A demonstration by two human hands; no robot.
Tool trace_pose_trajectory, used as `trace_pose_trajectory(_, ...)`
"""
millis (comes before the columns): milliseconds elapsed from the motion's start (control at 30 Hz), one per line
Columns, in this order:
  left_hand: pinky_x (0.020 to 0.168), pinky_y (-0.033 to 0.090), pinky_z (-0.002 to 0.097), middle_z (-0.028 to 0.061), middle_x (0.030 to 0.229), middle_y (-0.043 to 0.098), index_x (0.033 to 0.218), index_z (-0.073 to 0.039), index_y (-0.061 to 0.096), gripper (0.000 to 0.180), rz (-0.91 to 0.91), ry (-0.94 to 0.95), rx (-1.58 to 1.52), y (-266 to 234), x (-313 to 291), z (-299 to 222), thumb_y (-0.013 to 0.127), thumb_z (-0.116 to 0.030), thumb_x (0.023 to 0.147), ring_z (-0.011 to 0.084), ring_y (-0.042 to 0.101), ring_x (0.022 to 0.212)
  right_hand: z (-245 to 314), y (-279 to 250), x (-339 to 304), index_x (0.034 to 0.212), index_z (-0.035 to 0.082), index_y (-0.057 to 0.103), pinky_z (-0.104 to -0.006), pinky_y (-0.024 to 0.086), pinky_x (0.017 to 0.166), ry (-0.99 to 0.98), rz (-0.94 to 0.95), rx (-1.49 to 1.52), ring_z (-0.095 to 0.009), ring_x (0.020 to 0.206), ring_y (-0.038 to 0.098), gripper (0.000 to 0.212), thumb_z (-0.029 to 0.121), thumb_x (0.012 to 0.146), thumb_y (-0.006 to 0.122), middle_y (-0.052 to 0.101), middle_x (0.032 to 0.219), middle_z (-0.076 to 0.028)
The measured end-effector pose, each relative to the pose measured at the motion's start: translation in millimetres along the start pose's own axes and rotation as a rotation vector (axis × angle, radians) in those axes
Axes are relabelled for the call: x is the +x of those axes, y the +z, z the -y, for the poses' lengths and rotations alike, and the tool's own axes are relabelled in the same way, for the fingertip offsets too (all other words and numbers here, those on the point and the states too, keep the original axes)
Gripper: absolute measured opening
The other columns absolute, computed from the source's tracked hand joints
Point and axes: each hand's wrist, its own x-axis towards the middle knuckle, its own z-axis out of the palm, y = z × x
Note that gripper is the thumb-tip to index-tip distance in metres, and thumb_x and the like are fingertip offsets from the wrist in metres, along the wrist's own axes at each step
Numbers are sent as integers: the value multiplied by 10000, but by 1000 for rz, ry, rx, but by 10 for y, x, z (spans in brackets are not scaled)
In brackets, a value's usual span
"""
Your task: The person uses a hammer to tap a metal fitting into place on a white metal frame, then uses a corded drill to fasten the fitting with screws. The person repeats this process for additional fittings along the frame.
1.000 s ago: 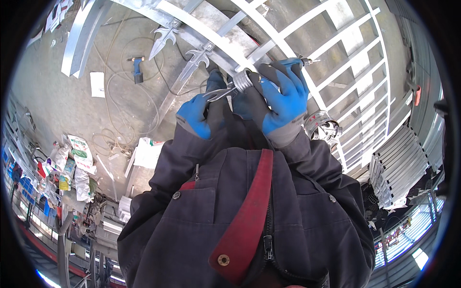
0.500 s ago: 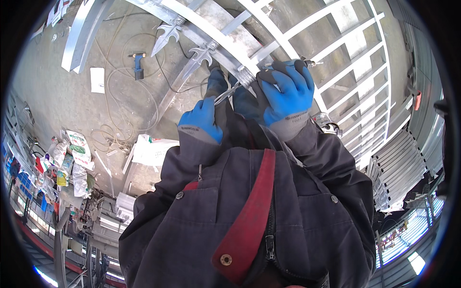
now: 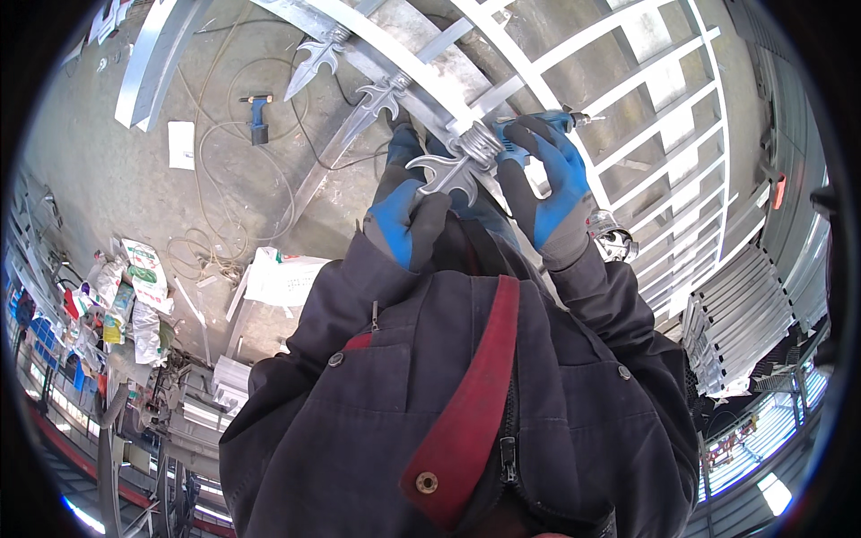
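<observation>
One spearhead (image 3: pixel 458 171) clamped in left fingers (image 3: pixel 430 218) could twist if right fingers (image 3: pixel 558 157), apart beside it, give no support.

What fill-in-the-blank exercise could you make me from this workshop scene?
The left hand, gloved in dark gray and ____, grips a metal spearhead finial.
Toward the picture's upper left, ____ more finials show.
In the picture, a white sheet lies to the ____ of the blue power tool.
The flap crossing the dark jacket is ____.

Missing: blue; two; left; red.
</observation>
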Motion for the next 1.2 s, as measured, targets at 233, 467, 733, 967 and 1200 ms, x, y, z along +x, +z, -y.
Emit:
trace_pose_trajectory(233, 667, 483, 374, 129, 759, 635, 931, 4, 642, 186, 79, -33, -16, -41, 20, -5, 669, -161, 1012, 226, 618, 698, 37, 34, 2, 1205, 12, 730, -441, 532, 989, -12, 8, -23, -350, 1140, 696, 344, 65, 868, 768, 724, 1225, -176)
trace_pose_trajectory(467, 683, 517, 453, 225, 890, 707, 1042, -24, 659, 197, 4, 71, 317, -78, -33, -151, 646, -219, 1013, 385, 717, 802, -25, -94, 55, 1068, 55, 748, -463, 552, 840, -177, 259, -387, -375, 941, 712, 319, 282, 857, 825, 744, 1010, -143)
trace_pose_trajectory(733, 769, 568, 398, 192, 1021, 772, 1180, -54, 715, 325, 172, 38, 458, -292, -16, 27, 741, -312, 983, 308, 766, 913, -312, -136, -2, 949, 98, 728, -478, 515, 712, -120, 694, -271, -351, 807, 685, 311, 403, 899, 763, 679, 828, -129)
trace_pose_trajectory(967, 902, 543, 500, 276, 1142, 727, 1205, -27, 698, 488, 22, -296, 758, -189, 389, 561, 553, -457, 1025, 469, 705, 1050, -677, 303, -298, 1022, 119, 778, -494, 554, 740, 328, 622, -486, -388, 840, 711, 336, 431, 979, 662, 730, 886, -181)
trace_pose_trajectory(1200, 1011, 516, 531, 282, 1225, 714, 1361, -72, 655, 529, 120, -331, 872, -176, 885, 565, 491, -467, 1049, 455, 684, 1150, -813, 576, -482, 1124, 152, 767, -511, 580, 775, 459, 612, -452, -402, 882, 736, 342, 424, 977, 622, 755, 944, -188)
